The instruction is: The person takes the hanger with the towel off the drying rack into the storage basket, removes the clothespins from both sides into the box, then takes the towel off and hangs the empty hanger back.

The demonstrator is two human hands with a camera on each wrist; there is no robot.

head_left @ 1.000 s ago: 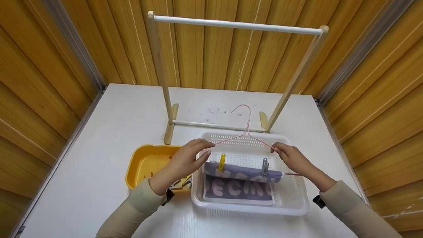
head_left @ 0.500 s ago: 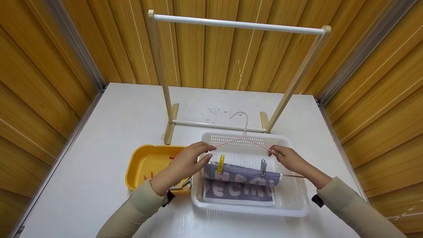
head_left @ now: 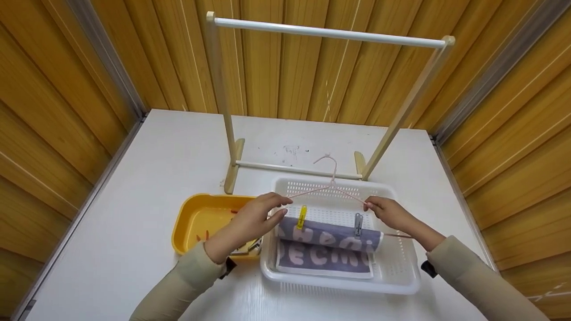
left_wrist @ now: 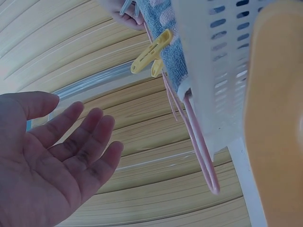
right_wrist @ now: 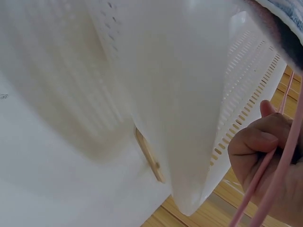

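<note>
- Pink and thin, the hanger (left_wrist: 202, 144) is held up above the white basket (head_left: 341, 286), its hook reaching past the basket's far rim.
- Purple-grey cloth (head_left: 332, 234) with pale pink letters is draped over the hanger's bottom bar, above the basket's inside.
- One yellow peg (head_left: 302, 217) and one grey peg (head_left: 358, 225) grip the cloth on that bar, well apart, both over the basket.
- Below it, a matching lettered panel (head_left: 330, 260) shows in the near part of the basket; from where I stand I can't tell whether it is the same piece.
- Of the two hands, the left hand (head_left: 247, 219) is over the basket's left rim, thumb and fingers parted and loosely bent, with nothing in its grasp; the hanger is near its fingertips.
- The right hand (head_left: 392, 215), by the basket's right side, has thumb and fingers curled tight on the hanger's sloping right arm.
- Yellow plastic makes up the tub (head_left: 187, 218) just left of the basket, with small reddish bits and some pegs in it, partly hidden behind the left forearm.
- Behind the basket stands a wooden rack (head_left: 330, 32) with a white top rail, its feet on the white bench (head_left: 111, 223).
</note>
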